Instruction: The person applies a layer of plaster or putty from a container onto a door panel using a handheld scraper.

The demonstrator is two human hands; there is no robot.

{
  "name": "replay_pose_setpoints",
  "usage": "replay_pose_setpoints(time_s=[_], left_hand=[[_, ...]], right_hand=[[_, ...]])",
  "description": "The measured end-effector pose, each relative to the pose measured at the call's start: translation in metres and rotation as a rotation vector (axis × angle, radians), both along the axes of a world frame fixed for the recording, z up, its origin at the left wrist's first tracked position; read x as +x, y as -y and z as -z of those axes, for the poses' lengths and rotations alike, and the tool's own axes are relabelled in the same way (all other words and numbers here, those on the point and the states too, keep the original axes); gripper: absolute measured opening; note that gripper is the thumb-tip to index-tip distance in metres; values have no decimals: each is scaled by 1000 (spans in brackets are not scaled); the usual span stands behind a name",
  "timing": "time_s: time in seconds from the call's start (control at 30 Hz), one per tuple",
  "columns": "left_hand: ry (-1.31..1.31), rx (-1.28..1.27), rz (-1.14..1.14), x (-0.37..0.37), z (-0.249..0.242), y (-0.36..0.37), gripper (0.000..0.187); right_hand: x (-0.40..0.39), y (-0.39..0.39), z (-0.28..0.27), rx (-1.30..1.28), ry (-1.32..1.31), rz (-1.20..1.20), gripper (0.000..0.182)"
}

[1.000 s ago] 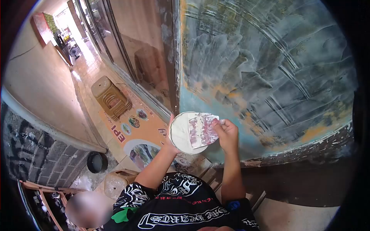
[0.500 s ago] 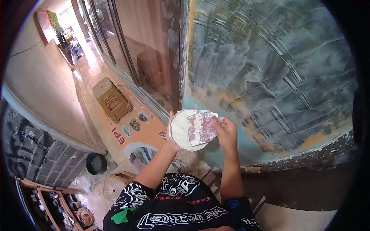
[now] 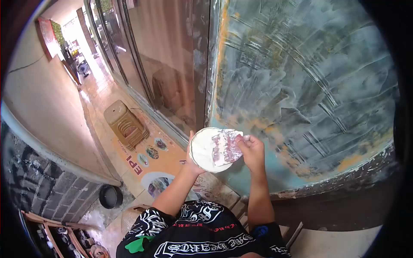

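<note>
A round container of white paste (image 3: pixel 201 150) rests in my left hand (image 3: pixel 192 161), whose fingers wrap its left side and underside. My right hand (image 3: pixel 254 151) pinches the right edge of a flat, paste-smeared square scraper (image 3: pixel 226 148). The scraper lies over the right part of the container, against the white paste. To the right stands a wall panel (image 3: pixel 301 99) with patchy grey-green, white and orange coating.
A brown plastic stool (image 3: pixel 124 122) stands on an orange printed banner (image 3: pixel 124 150). A black round tub (image 3: pixel 110 196) sits by the block wall (image 3: pixel 60 185). At the lower left is a wooden shelf (image 3: pixel 53 236) with items. Glass sliding doors (image 3: pixel 163 56) rise ahead.
The view has shifted slightly, so the container and both hands appear a little lower. My grip on the container and scraper looks the same.
</note>
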State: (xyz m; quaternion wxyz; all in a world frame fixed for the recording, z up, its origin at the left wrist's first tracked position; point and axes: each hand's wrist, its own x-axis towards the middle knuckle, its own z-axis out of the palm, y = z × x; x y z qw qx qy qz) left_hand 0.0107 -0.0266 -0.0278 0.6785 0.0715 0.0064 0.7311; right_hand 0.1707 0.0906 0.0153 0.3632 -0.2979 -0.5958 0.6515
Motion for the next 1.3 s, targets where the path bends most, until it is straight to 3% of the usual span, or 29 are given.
replay_pose_setpoints(time_s=[0.17,0.23,0.27,0.33,0.37,0.43,0.5,0.6,0.73,0.83,0.9,0.97,1.13,1.23,1.3], left_hand=[[-48,-56,-19,-3,-16,-3,86],[-68,-75,-20,-7,-14,-10,85],[-59,-50,-10,-9,-10,-13,85],[-77,-22,3,-10,-13,-20,86],[-79,-14,3,-10,-14,-22,86],[-64,7,5,-11,-12,-25,86],[-41,0,2,-11,-9,-27,84],[-37,-43,-15,-11,-12,-26,84],[-53,15,-53,-17,-6,-23,85],[-5,-21,-99,-23,-9,-17,86],[-44,36,-96,-26,-9,-14,86],[-65,-17,-124,-27,-10,-13,86],[-64,1,-152,-29,-11,-12,85],[14,30,-133,-31,-5,-11,85],[-5,-6,-126,-30,-2,-12,84]], right_hand=[[-10,-12,-46,97,-78,43,12],[-14,-24,-80,484,122,55,11],[-18,-23,-106,489,121,60,11],[-31,-18,-152,901,557,180,12],[-40,-22,-158,908,555,183,12],[-59,-27,-165,1485,534,290,13],[-78,-31,-170,1518,648,238,10],[-96,-41,-176,1858,903,325,10],[-88,-42,-205,1723,712,352,11],[-87,-33,-194,1574,788,201,13],[-89,-32,-176,1615,811,156,13],[-94,-53,-165,1895,887,250,15],[-72,-40,-233,1724,738,405,12],[-75,-23,-202,1680,887,216,10],[-86,-44,-166,1800,901,165,9]])
